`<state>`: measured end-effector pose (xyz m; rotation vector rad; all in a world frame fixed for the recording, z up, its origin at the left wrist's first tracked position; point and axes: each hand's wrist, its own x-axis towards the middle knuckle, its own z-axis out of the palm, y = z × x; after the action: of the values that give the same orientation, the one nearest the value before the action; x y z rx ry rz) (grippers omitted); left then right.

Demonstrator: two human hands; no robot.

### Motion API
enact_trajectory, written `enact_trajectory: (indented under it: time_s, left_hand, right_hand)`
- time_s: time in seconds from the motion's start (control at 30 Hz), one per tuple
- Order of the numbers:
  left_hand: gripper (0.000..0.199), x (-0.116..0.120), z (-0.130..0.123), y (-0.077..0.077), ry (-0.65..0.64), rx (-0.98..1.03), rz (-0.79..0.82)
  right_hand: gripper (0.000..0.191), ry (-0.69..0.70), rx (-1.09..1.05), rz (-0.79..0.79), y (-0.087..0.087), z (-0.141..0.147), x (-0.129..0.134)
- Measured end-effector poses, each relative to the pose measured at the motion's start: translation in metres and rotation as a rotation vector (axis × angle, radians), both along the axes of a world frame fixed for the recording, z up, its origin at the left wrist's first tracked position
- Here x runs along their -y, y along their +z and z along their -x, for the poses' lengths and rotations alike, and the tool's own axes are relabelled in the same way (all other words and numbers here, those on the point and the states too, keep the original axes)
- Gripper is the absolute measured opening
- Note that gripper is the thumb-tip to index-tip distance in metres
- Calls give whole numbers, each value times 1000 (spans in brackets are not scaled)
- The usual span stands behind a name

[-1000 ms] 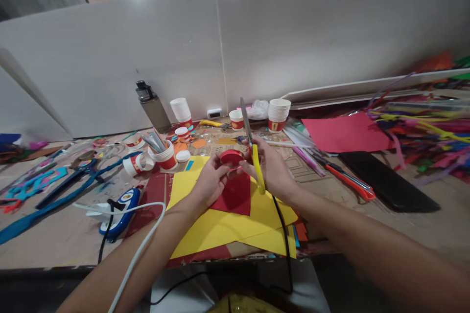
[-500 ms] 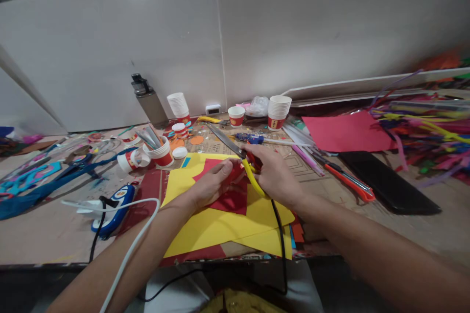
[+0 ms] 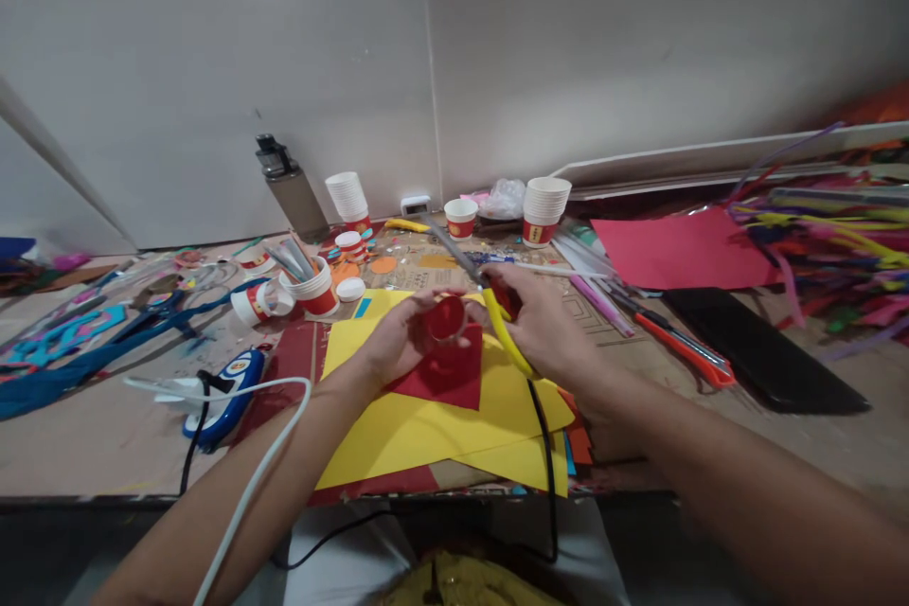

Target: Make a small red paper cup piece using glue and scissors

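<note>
My left hand (image 3: 399,333) has its fingers curled around a small round red piece (image 3: 446,318) with a pale rim; whether it is flat paper or part of a cup I cannot tell. My right hand (image 3: 531,312) grips scissors (image 3: 503,333) with yellow handles, the blades pointing up and to the left, away from me. Below both hands a sheet of red paper (image 3: 454,381) lies on yellow paper (image 3: 376,431). Its upper part is hidden by the left hand and the round piece.
Paper cups (image 3: 312,289) holding tools, cup stacks (image 3: 545,208) and a bottle (image 3: 293,194) stand toward the white panel. A red cutter (image 3: 686,347), a black phone-like slab (image 3: 763,350) and pipe cleaners (image 3: 852,256) lie right. A blue-white power strip (image 3: 231,398) with cables lies left.
The round red piece has turned toward me and shows its face between the hands. The scissors and right hand have shifted slightly right. The view has moved a little.
</note>
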<state>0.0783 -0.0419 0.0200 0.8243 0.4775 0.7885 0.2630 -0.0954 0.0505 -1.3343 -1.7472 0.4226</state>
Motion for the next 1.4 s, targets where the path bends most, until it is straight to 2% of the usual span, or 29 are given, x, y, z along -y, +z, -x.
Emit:
enact_trajectory:
  time_s: [0.1, 0.2, 0.4, 0.63, 0.77, 0.9, 1.2, 1.4]
  left_hand:
    - [33, -9, 7, 7, 62, 60, -42]
    - [32, -15, 13, 12, 162, 90, -116]
    - [35, -17, 17, 16, 277, 149, -300]
    - [36, -19, 21, 19, 372, 131, -293]
    - [35, -22, 21, 16, 380, 126, -306]
    - [35, -21, 18, 16, 372, 116, -336]
    - [39, -23, 19, 20, 400, 180, -225]
    - [36, -22, 19, 17, 360, 149, -306]
  right_hand:
    - [45, 62, -122, 74, 4, -2, 2]
    - [50, 82, -97, 97, 5, -5, 4]
    - [38, 135, -30, 126, 7, -9, 3]
    - [25, 240, -25, 318, 9, -11, 4]
    - [25, 281, -24, 486, 14, -8, 8]
    - [30, 286, 3, 562, 17, -5, 11]
    - [34, 228, -40, 612, 13, -8, 9]
    - [33, 301, -4, 580, 17, -5, 11]
